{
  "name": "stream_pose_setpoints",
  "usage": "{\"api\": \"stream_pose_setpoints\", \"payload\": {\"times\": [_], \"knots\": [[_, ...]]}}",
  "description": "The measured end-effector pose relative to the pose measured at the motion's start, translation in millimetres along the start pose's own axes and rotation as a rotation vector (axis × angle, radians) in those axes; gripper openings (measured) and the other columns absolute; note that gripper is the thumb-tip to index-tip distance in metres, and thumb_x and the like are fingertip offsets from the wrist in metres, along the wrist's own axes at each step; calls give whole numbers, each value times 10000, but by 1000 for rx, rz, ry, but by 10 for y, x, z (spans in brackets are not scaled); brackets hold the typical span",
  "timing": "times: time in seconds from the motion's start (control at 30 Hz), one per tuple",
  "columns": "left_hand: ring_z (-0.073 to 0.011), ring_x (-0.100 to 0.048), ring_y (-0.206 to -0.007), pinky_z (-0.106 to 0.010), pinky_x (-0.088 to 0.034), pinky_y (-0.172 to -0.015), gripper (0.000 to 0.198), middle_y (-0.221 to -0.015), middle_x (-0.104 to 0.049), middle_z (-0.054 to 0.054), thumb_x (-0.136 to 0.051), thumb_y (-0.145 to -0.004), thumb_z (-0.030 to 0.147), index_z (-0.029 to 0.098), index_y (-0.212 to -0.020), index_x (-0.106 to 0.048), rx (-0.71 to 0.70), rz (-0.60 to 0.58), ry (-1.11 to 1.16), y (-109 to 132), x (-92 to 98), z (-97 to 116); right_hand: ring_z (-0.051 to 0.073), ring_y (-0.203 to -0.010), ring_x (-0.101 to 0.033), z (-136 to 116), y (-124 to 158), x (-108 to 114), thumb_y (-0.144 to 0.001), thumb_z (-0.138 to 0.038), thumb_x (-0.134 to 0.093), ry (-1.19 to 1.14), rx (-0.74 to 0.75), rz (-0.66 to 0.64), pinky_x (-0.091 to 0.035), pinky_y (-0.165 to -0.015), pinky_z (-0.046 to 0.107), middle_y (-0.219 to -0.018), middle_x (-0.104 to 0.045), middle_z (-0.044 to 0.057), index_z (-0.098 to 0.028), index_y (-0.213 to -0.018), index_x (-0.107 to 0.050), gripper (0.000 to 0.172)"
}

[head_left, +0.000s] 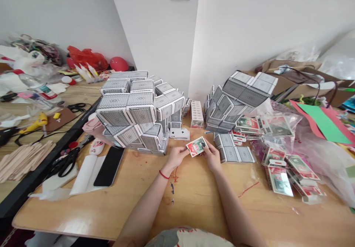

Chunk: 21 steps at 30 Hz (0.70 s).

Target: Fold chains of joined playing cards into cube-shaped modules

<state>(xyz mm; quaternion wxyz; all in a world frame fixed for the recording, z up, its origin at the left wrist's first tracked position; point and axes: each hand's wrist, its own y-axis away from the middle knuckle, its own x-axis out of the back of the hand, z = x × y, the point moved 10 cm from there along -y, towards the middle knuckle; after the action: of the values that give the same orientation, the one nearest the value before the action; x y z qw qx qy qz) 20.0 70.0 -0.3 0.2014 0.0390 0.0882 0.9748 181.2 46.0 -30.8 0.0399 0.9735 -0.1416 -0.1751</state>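
Observation:
Between my two hands is a red and green playing card box (196,146), held slightly tilted above the table. My left hand (177,156), with a red string round the wrist, pinches its left edge. My right hand (212,156) grips its right end. Just behind the box, a few loose playing cards (179,134) lie face up, a two of spades on top. To the left rises a stacked structure of grey-patterned card blocks (127,108); a similar stack (233,99) stands on the right. Two joined grey blocks (234,149) lie beside my right hand.
Several card boxes (280,180) and clear plastic wrap lie at the right. A black phone (109,165), black scissors (68,162), wooden sticks (26,160) and a yellow glue gun (36,123) are at the left. A row of upright boxes (196,114) stands between the stacks.

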Motion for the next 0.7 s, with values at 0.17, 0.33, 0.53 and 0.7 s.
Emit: {"api": "stream_pose_setpoints", "payload": {"times": [0.17,0.33,0.53,0.7], "knots": [[-109,-426,-575,-211,-286,-547,422,-546,-537,26,-627,-678,504,89,-684,-701,-12,-27,-49,13,21,-13,142,-584,-526,-2,9,-49,-685,-400,-680,-32,-32,-37,-440,-548,297,-832,-675,36,-185,-1176,-604,541],[-108,-420,-582,-207,-290,-543,444,-572,-538,21,-602,-696,529,96,-704,-701,-33,-52,-69,42,16,27,132,-577,-517,-36,23,-81,-693,-387,-681,-50,-36,-55,-434,-546,293,-847,-669,40,-172,-1151,-617,511],[-122,-439,-607,-213,-318,-567,409,-580,-535,19,-608,-698,508,106,-662,-676,-50,-54,-86,35,19,27,137,-586,-524,-34,33,-61,-696,-385,-675,-38,-29,-29,-444,-557,298,-896,-678,45,-177,-1157,-616,510],[-120,-415,-592,-215,-307,-557,376,-538,-491,24,-613,-706,468,108,-599,-637,-55,-30,-106,1,23,-11,154,-644,-542,-15,48,2,-676,-391,-673,0,-17,29,-463,-563,298,-1085,-650,60,-201,-1178,-606,541]]}}
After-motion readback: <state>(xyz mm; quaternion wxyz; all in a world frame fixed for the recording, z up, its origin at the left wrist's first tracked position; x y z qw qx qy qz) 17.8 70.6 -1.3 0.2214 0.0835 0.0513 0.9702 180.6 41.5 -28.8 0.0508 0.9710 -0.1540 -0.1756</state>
